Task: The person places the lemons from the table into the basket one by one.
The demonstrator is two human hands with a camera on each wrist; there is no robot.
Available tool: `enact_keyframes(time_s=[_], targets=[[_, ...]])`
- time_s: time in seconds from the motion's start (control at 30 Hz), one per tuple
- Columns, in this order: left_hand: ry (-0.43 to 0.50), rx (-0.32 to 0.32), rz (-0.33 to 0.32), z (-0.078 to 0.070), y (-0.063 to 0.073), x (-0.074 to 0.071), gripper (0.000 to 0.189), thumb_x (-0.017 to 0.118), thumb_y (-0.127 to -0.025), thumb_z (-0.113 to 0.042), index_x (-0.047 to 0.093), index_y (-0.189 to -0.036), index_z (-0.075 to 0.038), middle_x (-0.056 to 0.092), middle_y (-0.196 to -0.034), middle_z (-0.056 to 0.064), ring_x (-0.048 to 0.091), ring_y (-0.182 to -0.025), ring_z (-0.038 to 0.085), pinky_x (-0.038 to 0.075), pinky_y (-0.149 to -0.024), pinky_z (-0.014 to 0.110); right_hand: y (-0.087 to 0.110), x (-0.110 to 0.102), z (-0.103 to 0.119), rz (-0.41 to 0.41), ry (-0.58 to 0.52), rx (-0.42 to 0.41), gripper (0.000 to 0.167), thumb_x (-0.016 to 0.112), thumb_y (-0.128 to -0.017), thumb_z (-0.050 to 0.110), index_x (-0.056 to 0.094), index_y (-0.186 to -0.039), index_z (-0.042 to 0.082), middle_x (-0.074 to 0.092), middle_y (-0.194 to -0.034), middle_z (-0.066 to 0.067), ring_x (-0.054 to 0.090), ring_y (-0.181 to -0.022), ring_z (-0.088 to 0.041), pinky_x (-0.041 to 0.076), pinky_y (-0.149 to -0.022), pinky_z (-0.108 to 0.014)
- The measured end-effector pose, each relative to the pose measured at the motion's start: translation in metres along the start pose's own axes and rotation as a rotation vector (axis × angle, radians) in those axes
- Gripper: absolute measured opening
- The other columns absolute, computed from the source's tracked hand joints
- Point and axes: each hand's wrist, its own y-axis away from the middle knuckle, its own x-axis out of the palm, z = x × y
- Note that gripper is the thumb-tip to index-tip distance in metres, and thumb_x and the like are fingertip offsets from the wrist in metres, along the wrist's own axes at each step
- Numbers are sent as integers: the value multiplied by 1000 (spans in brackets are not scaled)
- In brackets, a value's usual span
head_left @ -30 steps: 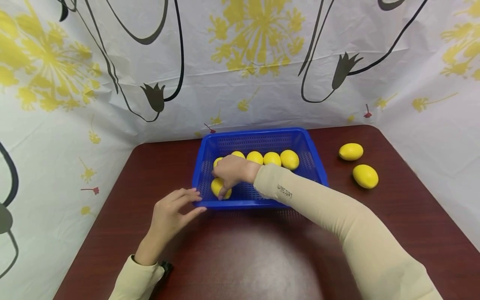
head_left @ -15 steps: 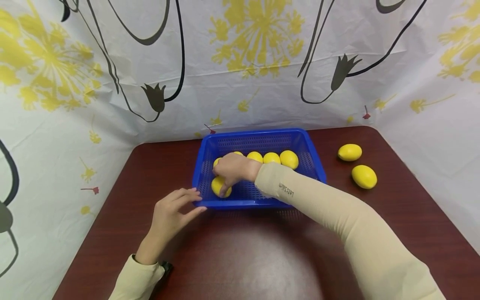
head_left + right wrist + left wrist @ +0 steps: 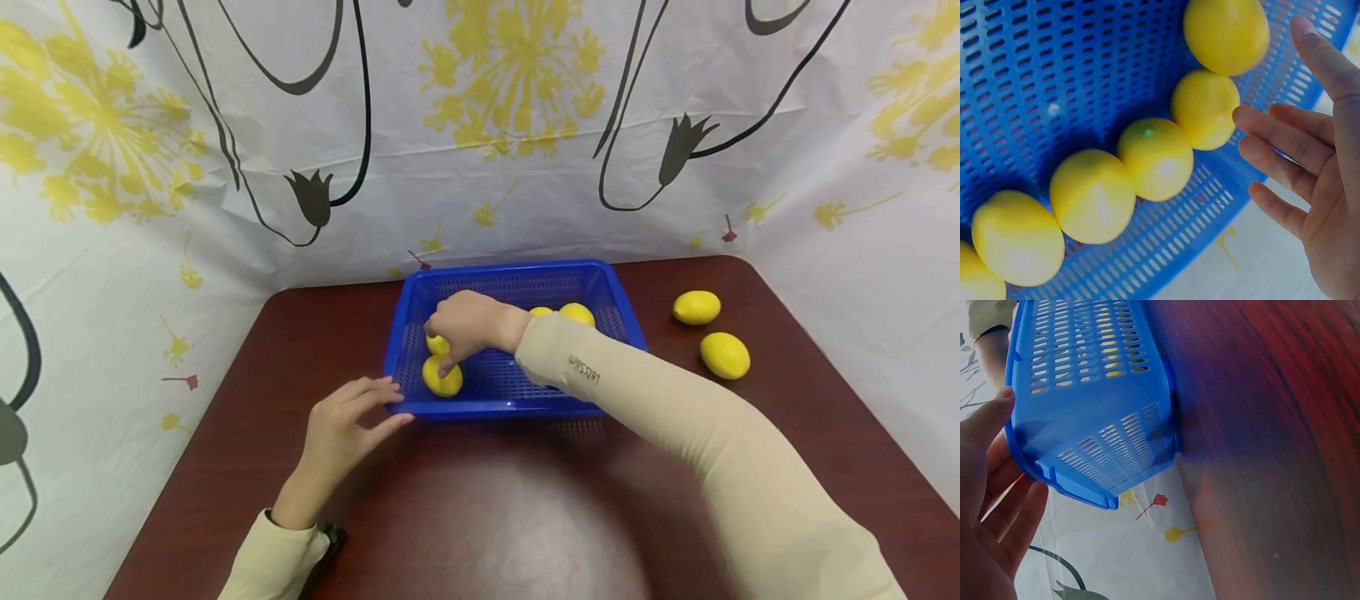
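Observation:
A blue perforated plastic basket (image 3: 517, 407) holds several yellow lemons. My left hand (image 3: 337, 429) is at its near left corner, thumb and fairly straight fingers touching the rim; the left wrist view shows the basket's outer wall (image 3: 1072, 422) beside the fingers. Over the basket's left part is my right hand (image 3: 468, 323), holding nothing. In the right wrist view its fingers are spread, close beside a lemon (image 3: 1205, 109) in the row. The near left lemon (image 3: 442, 379) lies below the thumb. My right hand and sleeve hide some lemons in the head view.
Two loose lemons, one farther back (image 3: 697, 307) and one nearer (image 3: 725, 356), lie on the dark red table (image 3: 480, 517) right of the basket. A white flower-patterned sheet (image 3: 480, 192) stands behind the table and along its sides.
My right hand has let go of the near left lemon and lifted slightly up and away, showing more of it. The left hand still touches the corner.

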Motion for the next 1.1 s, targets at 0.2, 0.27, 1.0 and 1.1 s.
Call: enact_keyframes(time_s=[0.2,0.27,1.0,1.1], targets=[[5,-8,-4,-1,1,1,35,94,-62,-23,77,-92,-14,76,-94,1,74,-98,20,59,-84,39,3,-14,-3,-17,12,4,69,72,-78,64,68,-125,15,74,-116,-2,71,-100,-21,57,-92,-38],[2,-7,-7,0,1,2,35,94,-61,-23,77,-91,-14,76,-93,0,74,-98,20,59,-83,39,5,-19,-4,-20,13,4,66,72,-79,64,69,-125,16,75,-115,-2,71,-98,-20,58,-91,-38],[-9,-25,4,-3,2,2,35,93,-62,-24,78,-92,-13,76,-95,2,74,-98,22,60,-83,41,41,-47,-26,-56,-6,41,68,68,-82,64,66,-128,15,75,-113,-4,72,-88,-20,59,-84,-38],[-7,-21,-3,-2,2,3,35,93,-62,-23,78,-92,-13,76,-95,2,74,-98,22,59,-83,41,48,-42,-30,-70,-10,31,66,67,-83,64,67,-127,15,75,-113,-4,72,-86,-19,60,-81,-37]])
